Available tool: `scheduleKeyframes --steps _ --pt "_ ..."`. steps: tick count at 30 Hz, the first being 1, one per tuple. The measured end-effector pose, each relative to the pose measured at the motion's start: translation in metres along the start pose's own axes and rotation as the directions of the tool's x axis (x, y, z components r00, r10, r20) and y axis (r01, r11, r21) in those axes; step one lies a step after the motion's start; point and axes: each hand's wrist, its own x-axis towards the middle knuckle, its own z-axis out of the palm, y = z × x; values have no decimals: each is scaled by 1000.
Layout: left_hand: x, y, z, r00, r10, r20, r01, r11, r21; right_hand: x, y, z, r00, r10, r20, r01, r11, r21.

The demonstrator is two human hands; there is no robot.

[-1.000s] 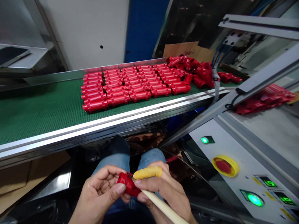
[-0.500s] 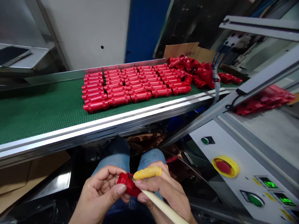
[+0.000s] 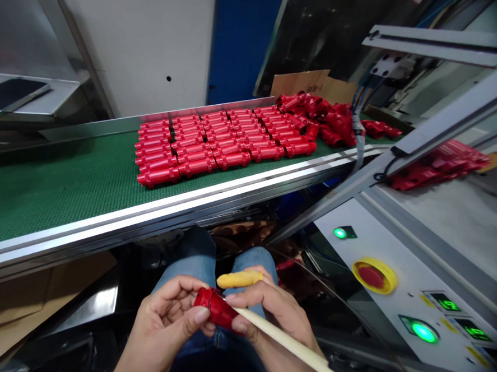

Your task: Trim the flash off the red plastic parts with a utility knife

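Rod (image 3: 293, 343) shifted; hands (image 3: 161, 329) (image 3: 271, 322) grip red part (image 3: 216, 308)

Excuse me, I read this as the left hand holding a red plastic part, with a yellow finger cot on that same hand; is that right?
No: the head view shows the yellow finger cot on the right hand; the left hand does hold the red plastic part.

Bare skin on show here, the left hand (image 3: 162, 326) and the right hand (image 3: 274, 322), with a yellow rubber finger cot (image 3: 239, 280) snug on one right-hand finger, and there go faded blue denim jeans (image 3: 197, 256) across both knees!
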Motion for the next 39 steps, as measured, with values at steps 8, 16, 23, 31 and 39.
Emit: scheduleKeyframes --steps 8,16,23,31,39 --pt "0 1 1 1000 -1 -9 1 1000 10 -3 2 1 996 -87 28 88 995 -52" --pt "-1 -1 4 999 11 -52 -9 999 40 -1 5 6 993 -63 95 68 996 -52" --pt "2 -3 4 998 8 -69 -4 998 65 -2 13 15 960 -274 64 282 932 -227" --pt "9 -3 0 999 -38 -31 40 998 47 -10 12 25 969 -247 -23 237 948 -213" --pt "4 3 6 998 -16 -63 13 999 -50 -12 13 12 961 271 -62 -227 894 385"
